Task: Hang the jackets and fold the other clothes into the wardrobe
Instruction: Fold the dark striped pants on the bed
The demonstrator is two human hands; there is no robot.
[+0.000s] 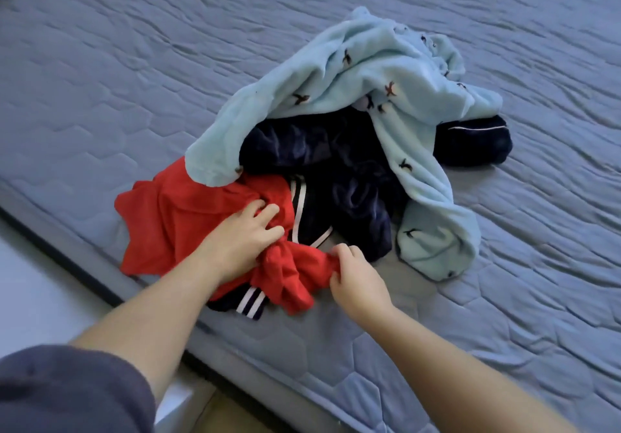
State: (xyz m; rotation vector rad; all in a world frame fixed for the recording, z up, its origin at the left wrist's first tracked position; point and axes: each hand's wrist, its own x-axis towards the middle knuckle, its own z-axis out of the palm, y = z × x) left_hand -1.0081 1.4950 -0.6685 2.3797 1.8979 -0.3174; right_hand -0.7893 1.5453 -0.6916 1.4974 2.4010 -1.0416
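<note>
Two-handed hold on red garment (158,217): I see left hand (240,237) gripping bunched cloth, right hand (356,274) pinching its edge; light-blue fleece (353,72) drapes navy garment (336,163) on mattress (134,62)

Single head view, angled forward and down, close over mattress (100,62)

A quilted blue-grey mattress (134,62) carries a heap of clothes centred on a dark navy velvety garment with white stripes (339,170). A crumpled red cloth garment (168,217) lies on its near left, partly over it. A pale blue fleece garment with small dark bird prints (353,72) drapes across its far side and right.
</note>
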